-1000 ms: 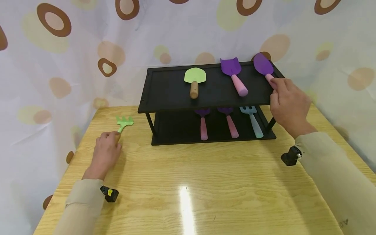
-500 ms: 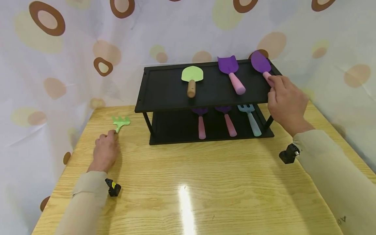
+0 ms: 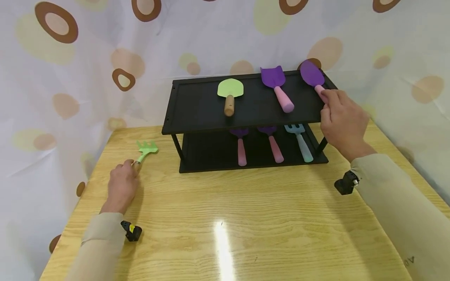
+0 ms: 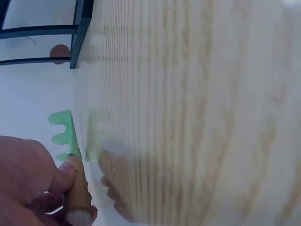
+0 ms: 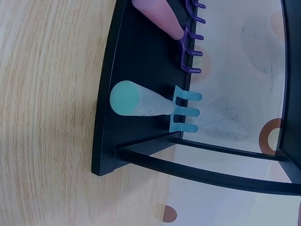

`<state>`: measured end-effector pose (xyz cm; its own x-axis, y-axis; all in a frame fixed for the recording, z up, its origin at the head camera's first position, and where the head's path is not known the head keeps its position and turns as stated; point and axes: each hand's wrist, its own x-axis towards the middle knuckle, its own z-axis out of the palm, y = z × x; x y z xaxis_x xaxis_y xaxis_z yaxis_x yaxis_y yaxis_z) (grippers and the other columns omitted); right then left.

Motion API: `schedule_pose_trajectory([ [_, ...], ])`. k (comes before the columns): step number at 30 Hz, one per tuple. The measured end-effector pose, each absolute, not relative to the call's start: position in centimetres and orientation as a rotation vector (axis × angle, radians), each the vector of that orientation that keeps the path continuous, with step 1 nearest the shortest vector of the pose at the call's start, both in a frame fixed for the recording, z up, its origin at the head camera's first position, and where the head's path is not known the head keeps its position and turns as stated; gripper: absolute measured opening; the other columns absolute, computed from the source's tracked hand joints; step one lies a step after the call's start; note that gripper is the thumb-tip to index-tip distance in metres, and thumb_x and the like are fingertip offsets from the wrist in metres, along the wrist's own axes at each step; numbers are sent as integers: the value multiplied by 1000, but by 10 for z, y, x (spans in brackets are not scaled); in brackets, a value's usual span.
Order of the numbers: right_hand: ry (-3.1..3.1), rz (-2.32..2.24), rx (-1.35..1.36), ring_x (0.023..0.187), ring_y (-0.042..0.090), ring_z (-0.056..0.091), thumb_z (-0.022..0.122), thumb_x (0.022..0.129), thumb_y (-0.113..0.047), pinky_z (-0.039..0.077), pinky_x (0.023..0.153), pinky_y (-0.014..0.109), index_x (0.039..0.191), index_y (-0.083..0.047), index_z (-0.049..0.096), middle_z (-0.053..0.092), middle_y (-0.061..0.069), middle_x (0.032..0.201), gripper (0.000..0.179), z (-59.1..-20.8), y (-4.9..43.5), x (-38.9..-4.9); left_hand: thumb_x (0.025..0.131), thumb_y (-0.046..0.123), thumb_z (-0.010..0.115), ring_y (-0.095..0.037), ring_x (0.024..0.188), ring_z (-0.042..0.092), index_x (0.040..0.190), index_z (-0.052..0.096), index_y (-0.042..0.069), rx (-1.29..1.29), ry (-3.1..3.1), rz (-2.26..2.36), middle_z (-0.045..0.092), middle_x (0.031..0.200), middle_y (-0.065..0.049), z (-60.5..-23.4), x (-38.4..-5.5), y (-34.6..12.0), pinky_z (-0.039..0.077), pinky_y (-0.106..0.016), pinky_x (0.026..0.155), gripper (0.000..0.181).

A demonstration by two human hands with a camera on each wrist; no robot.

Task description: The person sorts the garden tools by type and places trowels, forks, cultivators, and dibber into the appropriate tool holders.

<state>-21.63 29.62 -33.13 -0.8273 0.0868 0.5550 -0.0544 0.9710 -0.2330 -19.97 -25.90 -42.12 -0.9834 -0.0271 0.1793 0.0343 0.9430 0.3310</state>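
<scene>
In the head view, my left hand [image 3: 121, 183] grips the wooden handle of a small green hand rake [image 3: 147, 148] at the table's left. The left wrist view shows thumb and fingers around that handle [image 4: 78, 188], the rake close over the tabletop. My right hand [image 3: 344, 119] pinches the pink handle of a purple trowel [image 3: 311, 73] at the right end of the black rack's upper shelf [image 3: 197, 105]. Left of it on that shelf lie a purple shovel [image 3: 273, 77] with a pink handle and a green, wooden-handled scoop [image 3: 230, 88]. The right hand is outside its wrist view.
On the rack's lower shelf [image 3: 207, 156] lie two purple tools with pink handles [image 3: 241, 152] and a blue fork [image 3: 303, 148]. A black rack post [image 5: 211, 176] stands beside the fork. Behind the wooden table [image 3: 175, 218] hangs a patterned cloth [image 3: 95, 58].
My left hand dips slightly back toward me with the rake, whose tines turn a little and whose wooden handle shows more. The right hand stays on the trowel. The head view shifts slightly.
</scene>
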Motion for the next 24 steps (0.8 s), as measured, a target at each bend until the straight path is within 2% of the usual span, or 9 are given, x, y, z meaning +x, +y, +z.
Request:
schedule_pose_trajectory([
  [8, -2526, 310, -17, 106, 44, 59, 30, 101, -21, 45, 63, 60, 133, -8, 53, 57, 18, 132, 42, -331, 296, -216, 103, 11, 50, -56, 90, 59, 116, 59, -16, -74, -2820, -489, 62, 100, -39, -419, -187, -262, 51, -63, 72, 32],
  [12, -2548, 320, -31, 107, 45, 58, 29, 101, -20, 44, 64, 61, 134, -9, 53, 56, 18, 133, 42, -333, 297, -216, 101, 7, 52, -53, 90, 62, 117, 59, -15, -115, -2823, -485, 64, 99, -36, -417, -178, -264, 52, -60, 70, 28],
  [18, -2530, 340, -16, 106, 45, 59, 30, 101, -21, 45, 64, 62, 135, -10, 53, 57, 18, 134, 43, -335, 297, -216, 103, 15, 51, -46, 88, 64, 122, 58, -11, -64, -2897, -484, 65, 102, -33, -412, -162, -266, 52, -55, 65, 33],
  [24, -2546, 323, -28, 105, 45, 58, 30, 102, -21, 46, 63, 62, 137, -9, 52, 56, 19, 135, 43, -333, 296, -218, 103, 18, 53, -38, 82, 66, 116, 62, -6, -85, -2947, -522, 69, 99, -25, -407, -147, -265, 51, -48, 60, 29],
])
